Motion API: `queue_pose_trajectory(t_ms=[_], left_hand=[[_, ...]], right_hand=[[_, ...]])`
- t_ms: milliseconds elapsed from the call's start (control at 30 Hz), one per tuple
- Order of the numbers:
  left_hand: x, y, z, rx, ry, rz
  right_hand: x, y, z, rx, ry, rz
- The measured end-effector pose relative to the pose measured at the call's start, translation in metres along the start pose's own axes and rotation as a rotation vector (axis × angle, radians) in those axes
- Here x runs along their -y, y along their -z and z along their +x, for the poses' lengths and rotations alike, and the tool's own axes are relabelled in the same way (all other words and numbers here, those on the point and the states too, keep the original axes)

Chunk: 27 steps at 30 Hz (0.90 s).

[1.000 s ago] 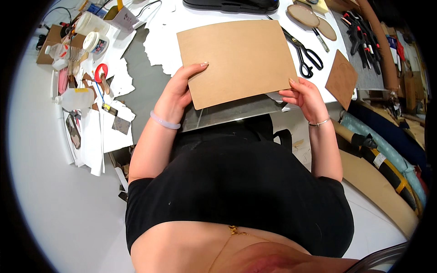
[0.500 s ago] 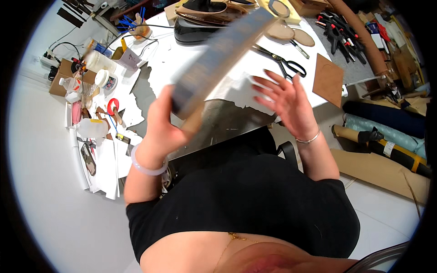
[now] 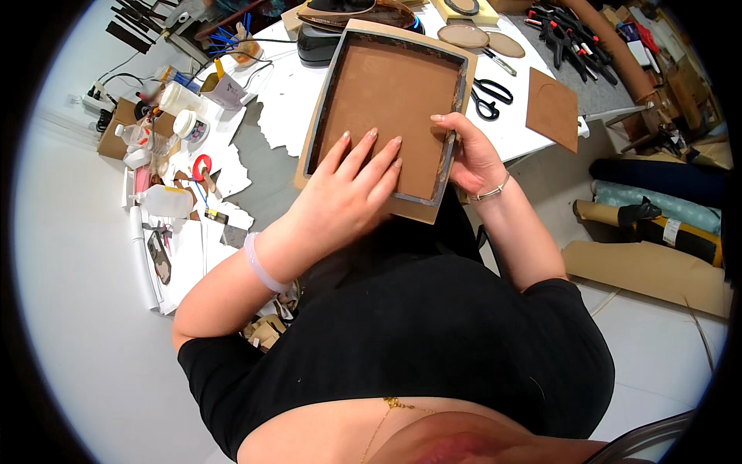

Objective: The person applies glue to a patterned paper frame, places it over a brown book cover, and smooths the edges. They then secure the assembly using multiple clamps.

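A shallow rectangular tray (image 3: 410,85) faces up in front of me, over the near edge of the table. Its floor is brown, its low walls are dark grey, and a light brown board margin sticks out around them. My right hand (image 3: 473,155) grips the tray's right wall, thumb over the rim and the other fingers hidden beneath. Across the tray's near left part lies my left hand (image 3: 348,189), its fingers stretched out and slightly spread on the brown floor. Just beyond the right wall rest black-handled scissors (image 3: 492,99), their blades partly covered by the tray.
On the white-covered table (image 3: 286,116) a brown square sheet (image 3: 552,110) lies to the right, with black clamps (image 3: 568,46) beyond. A black machine (image 3: 318,48) stands behind the tray. Jars, including a white tub (image 3: 191,125), crowd the left. Fabric rolls (image 3: 657,197) lie at right.
The tray has turned from tilted on edge to facing up. My right hand has closed on its right wall. My left hand has let go of its edge and now lies flat inside.
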<state>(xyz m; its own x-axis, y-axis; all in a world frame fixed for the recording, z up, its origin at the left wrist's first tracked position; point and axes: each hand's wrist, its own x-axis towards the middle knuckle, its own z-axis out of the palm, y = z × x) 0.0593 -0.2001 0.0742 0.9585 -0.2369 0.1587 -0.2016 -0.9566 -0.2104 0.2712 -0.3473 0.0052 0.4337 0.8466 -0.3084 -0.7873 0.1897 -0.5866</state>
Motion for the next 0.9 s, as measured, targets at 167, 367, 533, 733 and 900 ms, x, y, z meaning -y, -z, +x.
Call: queue_pose_trajectory(t_ms=[167,367,533,733,900], left_hand=[[0.02,0.013,-0.026,-0.395,0.546,-0.566],[0.043,-0.034,-0.045,-0.232,0.993,-2.064],[0.016,-0.07,-0.053,-0.386,1.033,-2.216],[-0.01,-0.102,-0.052,-0.668,1.138,-2.334],[-0.01,-0.118,-0.055,-0.705,1.272,-2.269]], right_hand=[[-0.004,0.02,0.002,0.015,-0.038,0.036],[-0.012,0.024,-0.002,0.059,-0.176,-0.068],[-0.022,0.023,-0.003,0.009,-0.211,-0.181],[-0.02,0.007,0.028,-0.214,0.398,-1.164],[-0.017,-0.023,0.036,-0.166,0.205,-1.721]])
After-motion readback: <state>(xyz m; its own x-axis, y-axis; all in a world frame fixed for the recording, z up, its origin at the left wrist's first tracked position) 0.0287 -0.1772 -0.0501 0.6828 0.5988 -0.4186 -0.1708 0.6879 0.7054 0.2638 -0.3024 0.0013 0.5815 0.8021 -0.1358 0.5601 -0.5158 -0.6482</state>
